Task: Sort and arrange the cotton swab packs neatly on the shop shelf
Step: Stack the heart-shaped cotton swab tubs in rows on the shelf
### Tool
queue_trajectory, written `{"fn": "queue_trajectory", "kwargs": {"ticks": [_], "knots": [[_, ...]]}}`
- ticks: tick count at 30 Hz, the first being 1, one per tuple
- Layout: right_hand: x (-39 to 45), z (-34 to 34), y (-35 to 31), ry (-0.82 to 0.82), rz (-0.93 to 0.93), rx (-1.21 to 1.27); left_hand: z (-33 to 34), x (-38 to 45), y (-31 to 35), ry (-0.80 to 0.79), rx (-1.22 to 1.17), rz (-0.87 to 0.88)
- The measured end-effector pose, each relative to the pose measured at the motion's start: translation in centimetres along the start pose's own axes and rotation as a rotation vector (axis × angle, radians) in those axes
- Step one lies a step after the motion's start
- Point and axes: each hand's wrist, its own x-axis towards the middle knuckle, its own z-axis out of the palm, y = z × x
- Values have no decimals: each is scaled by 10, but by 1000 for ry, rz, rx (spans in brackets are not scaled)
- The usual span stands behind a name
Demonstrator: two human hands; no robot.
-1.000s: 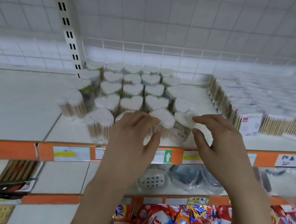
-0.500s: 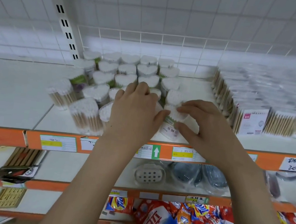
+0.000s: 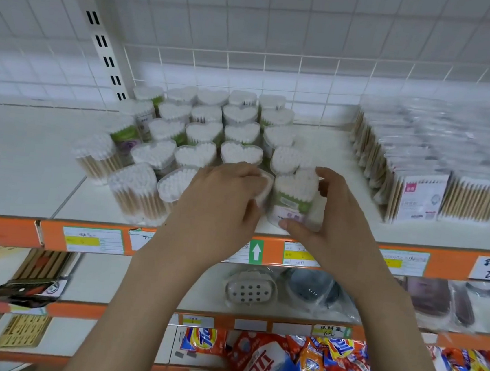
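**Stocker:** Cotton swab packs, the clear heart-shaped plastic tubs of white-tipped wooden sticks point(image 3: 241, 153), are standing in fairly straight rows toward the back of the white shop shelf point(image 3: 28, 162). That part is looking done.

**Checker:** And the front?

**Stocker:** Looser. Several tubs at the front left, like the clear tub showing its tan sticks point(image 3: 134, 192), are leaning and sitting out of line, so they are waiting to be straightened.

**Checker:** What are the hands doing?

**Stocker:** The right hand point(image 3: 325, 218) is curling round the green-and-purple-labelled tub point(image 3: 292, 199) at the front edge, thumb at its base, fingers over its far side. The left hand point(image 3: 221, 201) is lying over a neighbouring white-lidded tub point(image 3: 263, 187), fingers bent round it; how firmly it is gripping, nobody can tell from here.

**Checker:** Materials?

**Stocker:** Thin glossy plastic walls, soft cotton heads packed tight under the lids, smooth paper labels. They are probably sliding easily on that slick shelf and tipping readily.

**Checker:** And to the right?

**Stocker:** Flat rectangular film-wrapped packs of wooden sticks point(image 3: 418, 194) are standing in close files, well apart from the tubs, though blur is hiding the far ones. Those appear arranged; judging by this, the work is sitting roughly past halfway.
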Motion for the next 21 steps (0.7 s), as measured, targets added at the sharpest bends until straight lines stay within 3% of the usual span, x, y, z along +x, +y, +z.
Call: {"fn": "queue_trajectory", "kwargs": {"ticks": [10, 21], "knots": [[3, 8, 9, -62, 80, 106, -4, 4, -1, 32, 0, -1], [-1, -5, 7, 8, 95, 175, 9, 13, 0, 62, 252, -25]]}}
